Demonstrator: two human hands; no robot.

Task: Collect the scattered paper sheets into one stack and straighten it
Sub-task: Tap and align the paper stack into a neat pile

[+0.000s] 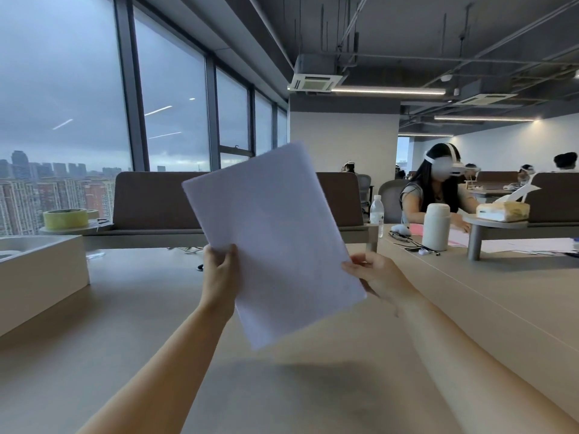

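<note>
Held up in mid-air near the centre, clear of the pale beige wooden table (125, 308): a stack of white paper sheets (275, 242), tilted with its top leaning left. Clasped along the left long edge by the left hand (219, 270), fingers curled round it. Pinched at the right long edge, close to the lower corner, by the right hand (379, 277). Far left, on a small round shelf, a roll of yellow-green tape (65, 218). Far right, a clear plastic water bottle (376, 214), a white cylindrical flask (436, 226) and a tissue box (503, 212) on a raised stand. Near left, a low beige open box (40, 270).
</note>
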